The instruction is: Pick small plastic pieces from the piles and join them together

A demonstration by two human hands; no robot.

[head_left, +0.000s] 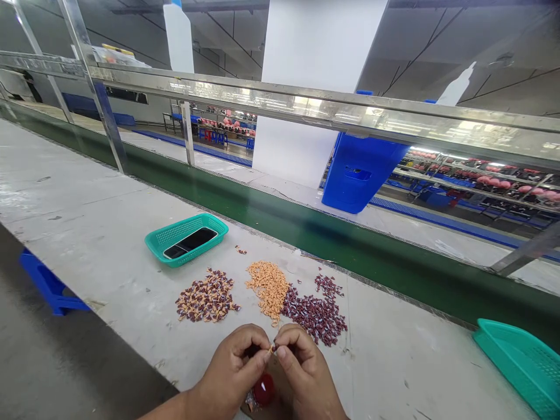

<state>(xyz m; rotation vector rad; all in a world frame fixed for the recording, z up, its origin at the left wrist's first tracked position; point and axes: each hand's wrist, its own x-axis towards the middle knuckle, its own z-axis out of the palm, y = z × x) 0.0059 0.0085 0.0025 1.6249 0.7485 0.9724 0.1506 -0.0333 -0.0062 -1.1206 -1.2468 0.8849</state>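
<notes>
My left hand [238, 367] and my right hand [304, 367] meet at the front of the table, both closed with fingertips pinched together. Between them is a tiny orange piece [270, 349] on the left side, touching a small dark maroon piece [275, 348] on the right. Just beyond the hands lies a pile of orange pieces [268, 286]. To its right spreads a pile of maroon pieces [317, 318]; to its left, a pile of two-coloured orange and maroon pieces [207, 296]. Under my hands a shiny red round object [264, 389] is partly hidden.
A green basket [157, 248] holding a phone [192, 242] stands at the back left. Another green basket [518, 356] is at the right edge. Behind the table runs a green belt [262, 213], beneath a metal rail [280, 99]. A blue bin [363, 175] stands across the belt.
</notes>
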